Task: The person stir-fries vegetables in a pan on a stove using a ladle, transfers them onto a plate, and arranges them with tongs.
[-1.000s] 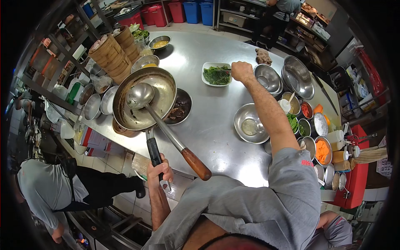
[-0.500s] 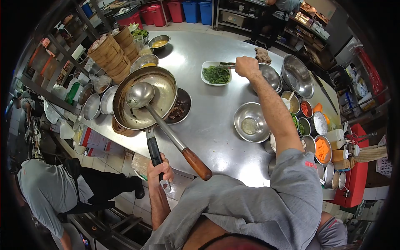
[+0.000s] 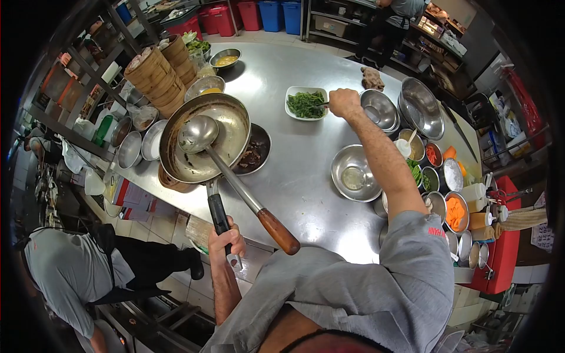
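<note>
My left hand [image 3: 226,241] is wrapped round the black handle of a frying pan [image 3: 229,115], which is raised at the table's left side. A steel ladle [image 3: 199,134] lies in the pan, its wooden handle sticking out toward me. At the far middle of the table, my right hand [image 3: 345,103] is closed on what look like tongs [image 3: 323,105], mostly hidden by the fist. Their tip touches cooked leafy greens [image 3: 305,106] in a white square dish [image 3: 306,119]. Partly under the pan sits a dark pan with brown food [image 3: 256,150].
Steel bowls [image 3: 355,175] and several ingredient containers, one with sliced carrots [image 3: 455,213], line the right side. A knife [image 3: 460,132] lies at the right edge. Bamboo steamers [image 3: 154,82] stand back left. A co-worker [image 3: 70,265] bends at the lower left.
My right hand has shifted slightly left and down, and the tongs' tip has gone from above the dish's edge into the greens. My left hand and the frying pan have stayed put.
</note>
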`<act>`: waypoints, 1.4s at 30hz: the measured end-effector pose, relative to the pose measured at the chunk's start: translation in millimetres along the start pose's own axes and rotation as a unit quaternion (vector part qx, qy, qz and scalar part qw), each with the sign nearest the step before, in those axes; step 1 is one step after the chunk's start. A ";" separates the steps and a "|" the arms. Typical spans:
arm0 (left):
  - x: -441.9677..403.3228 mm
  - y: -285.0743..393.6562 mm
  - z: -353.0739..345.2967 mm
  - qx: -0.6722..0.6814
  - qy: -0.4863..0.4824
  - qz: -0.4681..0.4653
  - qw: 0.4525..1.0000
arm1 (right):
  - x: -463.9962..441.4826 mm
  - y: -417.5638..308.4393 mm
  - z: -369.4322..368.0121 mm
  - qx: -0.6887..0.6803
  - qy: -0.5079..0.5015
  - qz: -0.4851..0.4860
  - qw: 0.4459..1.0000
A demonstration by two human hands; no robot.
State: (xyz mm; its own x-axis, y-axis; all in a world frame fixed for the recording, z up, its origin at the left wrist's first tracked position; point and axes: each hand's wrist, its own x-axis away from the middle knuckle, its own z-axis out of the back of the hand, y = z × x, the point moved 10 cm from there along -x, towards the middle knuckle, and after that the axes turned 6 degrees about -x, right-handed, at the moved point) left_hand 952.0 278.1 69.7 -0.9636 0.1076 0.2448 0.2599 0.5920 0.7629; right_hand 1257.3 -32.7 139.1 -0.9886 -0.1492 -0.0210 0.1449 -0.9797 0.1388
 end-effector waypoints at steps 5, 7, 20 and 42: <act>-2.3 -1.9 0.6 -0.004 0.010 0.003 1.000 | 8.1 12.5 30.3 -0.038 0.028 -0.004 0.999; -2.7 -1.0 1.0 0.000 0.007 -0.001 1.000 | 8.5 16.6 39.2 -0.045 0.048 -0.015 0.998; -0.7 -0.2 0.7 -0.001 0.001 0.000 1.000 | 3.5 25.3 6.6 -0.106 0.005 -0.081 0.991; -44.3 16.9 -32.8 -0.009 -0.079 -0.006 0.997 | 51.5 23.5 -8.4 -0.296 0.027 -0.169 0.940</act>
State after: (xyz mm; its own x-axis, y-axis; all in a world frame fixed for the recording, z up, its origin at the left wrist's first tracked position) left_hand 1001.1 257.1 91.3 -0.9644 0.2250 0.1390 0.2472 0.5799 0.7763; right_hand 1210.2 -64.5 133.1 -0.9809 0.1938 -0.0182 -0.1640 -0.8732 -0.4589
